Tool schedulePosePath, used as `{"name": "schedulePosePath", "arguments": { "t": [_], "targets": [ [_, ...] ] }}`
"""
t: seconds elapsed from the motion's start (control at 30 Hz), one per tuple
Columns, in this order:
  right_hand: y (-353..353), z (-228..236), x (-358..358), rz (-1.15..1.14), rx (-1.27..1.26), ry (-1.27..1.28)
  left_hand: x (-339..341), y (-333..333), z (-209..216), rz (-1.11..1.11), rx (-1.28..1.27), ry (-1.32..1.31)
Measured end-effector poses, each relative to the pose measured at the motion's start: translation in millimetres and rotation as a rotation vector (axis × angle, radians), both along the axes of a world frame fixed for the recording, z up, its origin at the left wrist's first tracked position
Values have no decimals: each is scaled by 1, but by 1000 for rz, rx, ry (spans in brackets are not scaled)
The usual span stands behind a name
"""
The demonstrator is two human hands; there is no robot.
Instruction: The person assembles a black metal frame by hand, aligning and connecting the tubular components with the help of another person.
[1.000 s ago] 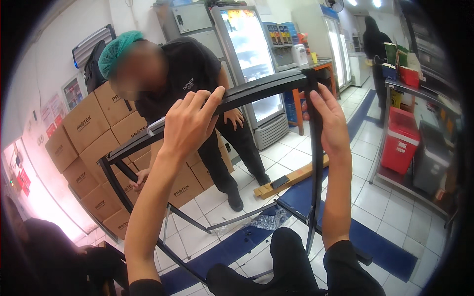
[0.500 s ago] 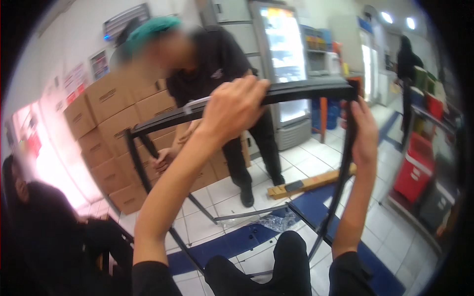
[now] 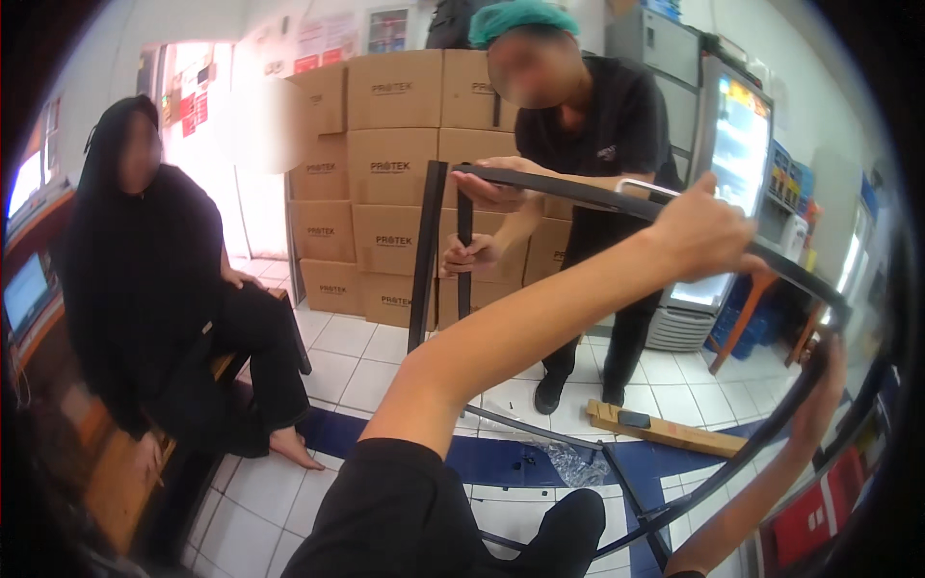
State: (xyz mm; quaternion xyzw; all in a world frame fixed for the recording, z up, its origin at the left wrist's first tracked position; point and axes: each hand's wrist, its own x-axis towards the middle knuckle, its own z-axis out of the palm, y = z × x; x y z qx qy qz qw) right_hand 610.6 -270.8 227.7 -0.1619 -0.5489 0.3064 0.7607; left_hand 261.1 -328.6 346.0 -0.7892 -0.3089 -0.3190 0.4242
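A black metal frame [image 3: 578, 191] stands before me, its top bar slanting down to the right. My left hand [image 3: 701, 234] is closed over that bar, right of a pale handle-like piece [image 3: 646, 190]. My right hand [image 3: 824, 371] is closed around the frame's right side, below the corner; its fingers are partly hidden. Opposite me, a co-worker in a green hair cover holds the bar's left end with one hand [image 3: 493, 185]. The co-worker's other hand [image 3: 472, 255] grips a post under it. A thick black upright [image 3: 424, 265] stands just left, with a narrow gap at its top.
Stacked cardboard boxes [image 3: 393, 154] rise behind the co-worker. A seated person [image 3: 145, 279] in black is at left, on a wooden bench. On the floor lie a blue strip [image 3: 347, 435], clear plastic wrap [image 3: 578, 464] and a long carton [image 3: 665, 429] with a dark phone-like object on it.
My view has swung left, bringing the seated person fully in. The co-worker's hand has come up to the bar's left end, where a gap now shows beside the thick upright. My hands keep their hold.
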Motion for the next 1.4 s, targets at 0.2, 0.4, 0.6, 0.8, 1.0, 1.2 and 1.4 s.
{"name": "schedulePosePath", "arguments": {
  "t": [0.2, 0.4, 0.6, 0.8, 1.0, 1.2, 1.4],
  "targets": [
    [-55, 45, -69, -878, 336, -281, -6, -16, 7, 44, -106, 18],
    [-96, 89, -131, -1239, 808, -809, -8, -10, 12, -10, -144, -39],
    [-53, 121, -124, -1233, 694, -1176, -5, -6, 28, -131, 21, -63],
    [-50, 132, -132, -1270, 766, -1119, -27, -39, 10, -347, 637, -259],
    [-83, 132, -130, -1322, 796, -1167, -47, -38, -102, -877, -376, -1355],
    [-93, 132, -139, -1107, 712, -1212, -74, -17, -93, -1624, -763, -1447],
    [-107, 145, -135, -1003, 684, -1264, -69, 4, -75, -1809, -730, -1478]
  ]
}}
